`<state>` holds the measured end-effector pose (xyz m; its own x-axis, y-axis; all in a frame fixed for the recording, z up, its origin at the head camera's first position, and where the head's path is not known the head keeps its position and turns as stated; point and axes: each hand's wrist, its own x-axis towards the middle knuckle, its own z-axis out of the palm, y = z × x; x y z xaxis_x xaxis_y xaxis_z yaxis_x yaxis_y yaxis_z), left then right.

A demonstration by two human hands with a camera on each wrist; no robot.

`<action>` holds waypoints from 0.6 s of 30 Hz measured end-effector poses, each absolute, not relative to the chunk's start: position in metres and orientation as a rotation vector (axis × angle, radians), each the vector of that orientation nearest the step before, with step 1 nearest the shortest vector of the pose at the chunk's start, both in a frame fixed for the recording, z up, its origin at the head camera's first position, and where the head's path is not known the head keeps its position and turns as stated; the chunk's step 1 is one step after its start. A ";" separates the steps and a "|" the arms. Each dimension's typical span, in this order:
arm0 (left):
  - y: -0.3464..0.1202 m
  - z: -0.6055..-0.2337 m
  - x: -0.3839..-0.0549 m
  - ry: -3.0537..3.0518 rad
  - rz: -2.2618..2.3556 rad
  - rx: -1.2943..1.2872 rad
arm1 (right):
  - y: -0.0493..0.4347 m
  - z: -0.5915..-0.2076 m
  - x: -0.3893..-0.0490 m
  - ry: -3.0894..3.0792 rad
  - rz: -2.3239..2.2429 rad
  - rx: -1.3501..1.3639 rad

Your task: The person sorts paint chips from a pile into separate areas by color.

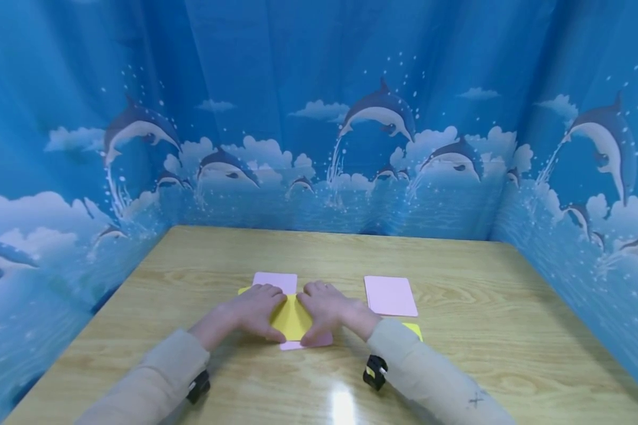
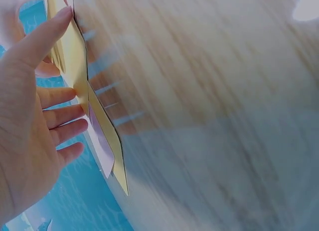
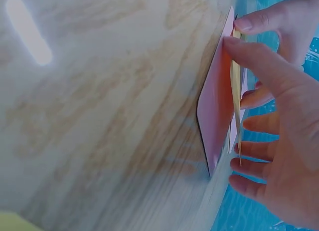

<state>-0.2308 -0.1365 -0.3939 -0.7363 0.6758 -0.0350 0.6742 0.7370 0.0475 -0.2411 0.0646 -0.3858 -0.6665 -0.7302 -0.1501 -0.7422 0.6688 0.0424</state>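
Observation:
Both hands are at a thin yellow square sheet [image 1: 291, 319], which is slightly bent and raised between them. My left hand [image 1: 252, 310] holds its left side, thumb at the near edge and fingers spread toward the far edge. On the other side, my right hand [image 1: 326, 308] grips it in the same way, its thumb close to the left thumb. Below the sheet lies a pink square [image 3: 215, 106], partly covered. Another pink square [image 1: 276, 280] shows beyond the fingers, with a second yellow piece [image 1: 243, 290] peeking out by the left hand.
On the right of the wooden table [image 1: 484, 366] lies a pink square [image 1: 390, 295]. A yellow square [image 1: 415, 330] is mostly hidden behind the right forearm. A blue dolphin-print curtain [image 1: 276, 77] encloses the back and sides.

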 end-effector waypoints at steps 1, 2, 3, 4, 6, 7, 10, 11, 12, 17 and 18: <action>-0.137 -0.394 -0.231 2.883 0.047 1.121 | 0.065 -0.386 -0.241 2.761 0.158 -1.224; -0.137 -0.394 -0.231 2.884 0.051 1.122 | 0.065 -0.386 -0.241 2.765 0.158 -1.227; -0.138 -0.395 -0.230 2.886 0.054 1.119 | 0.065 -0.386 -0.241 2.768 0.147 -1.230; -0.138 -0.394 -0.230 2.889 0.056 1.112 | 0.066 -0.385 -0.241 2.772 0.135 -1.240; -0.139 -0.393 -0.230 2.892 0.067 1.100 | 0.069 -0.384 -0.243 2.778 0.098 -1.259; -0.139 -0.393 -0.230 2.893 0.071 1.093 | 0.071 -0.384 -0.244 2.780 0.080 -1.269; -0.138 -0.391 -0.231 2.896 0.080 1.086 | 0.079 -0.381 -0.246 2.782 0.015 -1.290; -0.137 -0.390 -0.231 2.898 0.082 1.090 | 0.081 -0.380 -0.246 2.781 -0.006 -1.292; -0.136 -0.389 -0.232 2.900 0.084 1.094 | 0.084 -0.379 -0.246 2.781 -0.026 -1.295; -0.129 -0.386 -0.235 2.940 0.077 1.137 | 0.097 -0.374 -0.247 2.781 -0.091 -1.296; -0.127 -0.386 -0.236 2.950 0.075 1.147 | 0.100 -0.373 -0.247 2.778 -0.099 -1.285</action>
<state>-0.2356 -0.1269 -0.3855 -0.7370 0.6747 0.0397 0.6758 0.7362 0.0351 -0.2466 0.0996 -0.3728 -0.6453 -0.7626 -0.0447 -0.7575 0.6463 -0.0920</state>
